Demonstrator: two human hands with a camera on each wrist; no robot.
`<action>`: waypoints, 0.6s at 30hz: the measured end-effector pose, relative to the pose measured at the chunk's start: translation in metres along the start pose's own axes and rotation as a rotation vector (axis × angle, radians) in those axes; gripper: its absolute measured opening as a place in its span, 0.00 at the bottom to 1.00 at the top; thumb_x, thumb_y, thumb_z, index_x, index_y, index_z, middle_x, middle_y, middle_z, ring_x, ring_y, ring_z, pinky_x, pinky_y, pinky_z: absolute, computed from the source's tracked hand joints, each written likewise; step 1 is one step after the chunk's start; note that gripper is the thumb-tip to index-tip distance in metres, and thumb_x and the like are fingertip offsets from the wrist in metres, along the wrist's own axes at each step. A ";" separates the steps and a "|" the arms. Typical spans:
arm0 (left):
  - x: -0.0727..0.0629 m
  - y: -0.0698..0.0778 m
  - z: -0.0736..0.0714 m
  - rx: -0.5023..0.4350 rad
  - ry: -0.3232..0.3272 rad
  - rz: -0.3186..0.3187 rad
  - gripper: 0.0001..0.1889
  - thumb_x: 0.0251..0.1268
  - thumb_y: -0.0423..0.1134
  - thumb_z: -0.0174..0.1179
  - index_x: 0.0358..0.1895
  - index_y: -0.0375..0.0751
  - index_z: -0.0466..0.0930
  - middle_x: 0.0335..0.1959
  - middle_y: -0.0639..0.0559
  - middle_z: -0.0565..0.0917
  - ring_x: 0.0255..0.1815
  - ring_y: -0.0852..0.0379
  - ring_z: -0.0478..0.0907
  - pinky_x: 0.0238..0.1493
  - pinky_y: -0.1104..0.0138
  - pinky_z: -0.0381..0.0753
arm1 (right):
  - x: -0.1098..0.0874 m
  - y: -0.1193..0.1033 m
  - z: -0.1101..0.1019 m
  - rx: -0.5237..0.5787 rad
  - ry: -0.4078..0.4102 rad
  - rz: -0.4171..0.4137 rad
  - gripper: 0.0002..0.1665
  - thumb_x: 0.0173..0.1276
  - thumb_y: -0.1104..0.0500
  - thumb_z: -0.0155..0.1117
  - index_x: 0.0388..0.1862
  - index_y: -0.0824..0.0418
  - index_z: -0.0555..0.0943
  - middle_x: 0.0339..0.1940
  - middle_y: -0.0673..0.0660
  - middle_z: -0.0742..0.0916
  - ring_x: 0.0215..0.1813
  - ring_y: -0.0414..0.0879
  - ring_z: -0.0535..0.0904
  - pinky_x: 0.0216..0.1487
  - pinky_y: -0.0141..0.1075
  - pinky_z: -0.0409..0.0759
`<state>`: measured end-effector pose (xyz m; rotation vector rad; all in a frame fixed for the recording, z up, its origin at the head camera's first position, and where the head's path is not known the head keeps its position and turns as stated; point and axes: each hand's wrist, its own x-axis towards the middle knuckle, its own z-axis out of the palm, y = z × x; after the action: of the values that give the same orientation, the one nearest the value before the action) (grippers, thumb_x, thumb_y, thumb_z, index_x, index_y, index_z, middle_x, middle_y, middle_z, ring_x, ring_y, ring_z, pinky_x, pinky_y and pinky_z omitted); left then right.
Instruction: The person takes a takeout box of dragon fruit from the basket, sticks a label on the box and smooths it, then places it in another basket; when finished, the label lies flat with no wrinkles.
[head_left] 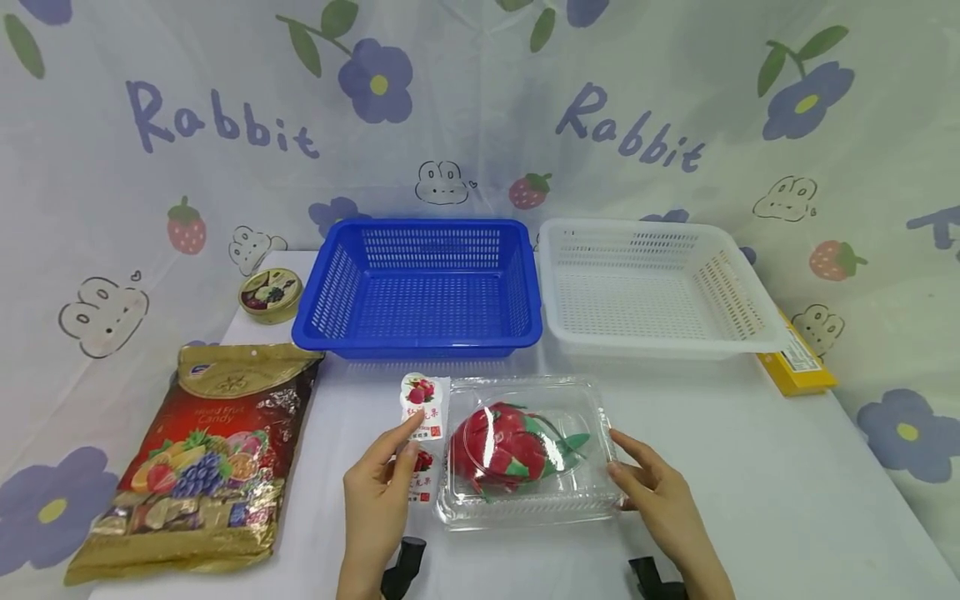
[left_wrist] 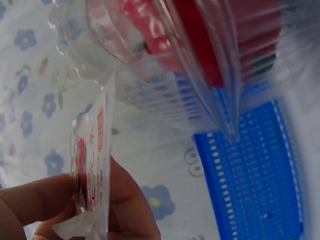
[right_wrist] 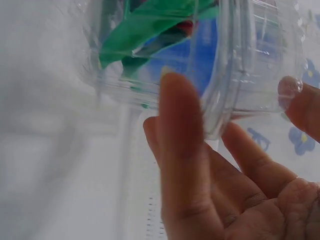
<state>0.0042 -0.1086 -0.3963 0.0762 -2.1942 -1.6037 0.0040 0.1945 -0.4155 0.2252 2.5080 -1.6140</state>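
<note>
A clear plastic clamshell box holds a red dragon fruit with green leaf tips, lying on its side. My right hand grips the box's right side; in the right wrist view the thumb presses one side with other fingers around the edge. Between thumb and fingers my left hand pinches a strip of white stickers printed with dragon fruit pictures and red lettering. The strip stands along the left side of the box. Seen from the left wrist, one corner of the sticker strip curls up.
Behind the box stand a blue basket and a white basket. A bag of mixed fruit candy lies at the left, with a round tin farther back. A yellow box sits beside the white basket.
</note>
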 end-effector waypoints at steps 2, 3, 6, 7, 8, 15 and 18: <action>-0.001 0.003 0.003 -0.012 -0.021 0.009 0.18 0.64 0.22 0.57 0.52 0.42 0.84 0.46 0.48 0.87 0.42 0.73 0.77 0.34 0.80 0.78 | 0.000 -0.001 -0.002 -0.058 0.020 -0.024 0.26 0.72 0.51 0.59 0.67 0.54 0.72 0.65 0.64 0.79 0.59 0.55 0.81 0.41 0.37 0.84; -0.001 0.004 0.005 -0.022 -0.033 0.013 0.18 0.64 0.22 0.57 0.52 0.42 0.85 0.46 0.48 0.87 0.41 0.72 0.77 0.35 0.80 0.77 | -0.001 -0.003 -0.002 -0.083 0.030 -0.038 0.26 0.72 0.51 0.59 0.66 0.55 0.73 0.64 0.64 0.79 0.61 0.58 0.79 0.44 0.39 0.84; -0.002 0.008 0.010 -0.056 -0.069 0.032 0.17 0.63 0.22 0.57 0.51 0.42 0.85 0.44 0.48 0.88 0.38 0.69 0.76 0.33 0.80 0.75 | -0.002 -0.007 -0.005 -0.118 0.061 -0.078 0.26 0.73 0.50 0.58 0.66 0.56 0.73 0.66 0.64 0.78 0.64 0.64 0.76 0.53 0.49 0.82; -0.002 0.010 0.011 -0.066 -0.076 0.042 0.17 0.63 0.21 0.57 0.51 0.42 0.85 0.43 0.48 0.88 0.37 0.68 0.75 0.32 0.80 0.75 | -0.002 -0.008 -0.005 -0.119 0.072 -0.089 0.26 0.73 0.50 0.57 0.66 0.57 0.73 0.66 0.64 0.77 0.63 0.64 0.76 0.54 0.52 0.81; -0.002 0.011 0.012 -0.075 -0.083 0.052 0.17 0.63 0.21 0.57 0.50 0.41 0.85 0.43 0.48 0.88 0.37 0.68 0.75 0.33 0.80 0.76 | -0.003 -0.010 -0.005 -0.109 0.080 -0.096 0.26 0.73 0.51 0.58 0.67 0.57 0.73 0.67 0.64 0.77 0.63 0.65 0.77 0.55 0.52 0.81; -0.002 0.021 0.016 -0.100 -0.093 0.163 0.17 0.62 0.21 0.57 0.50 0.40 0.85 0.43 0.46 0.88 0.42 0.71 0.79 0.40 0.81 0.78 | -0.010 -0.026 -0.003 -0.075 0.134 -0.163 0.23 0.73 0.56 0.58 0.65 0.56 0.74 0.66 0.56 0.78 0.57 0.43 0.80 0.50 0.27 0.80; -0.002 0.025 0.019 -0.120 -0.105 0.193 0.17 0.62 0.21 0.57 0.50 0.40 0.85 0.41 0.45 0.88 0.42 0.71 0.80 0.41 0.79 0.80 | -0.014 -0.034 0.002 -0.044 0.150 -0.230 0.21 0.72 0.59 0.59 0.63 0.56 0.76 0.64 0.48 0.80 0.56 0.30 0.78 0.51 0.22 0.77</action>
<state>0.0043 -0.0824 -0.3789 -0.2524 -2.1036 -1.6574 0.0110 0.1782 -0.3836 0.0556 2.7687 -1.6783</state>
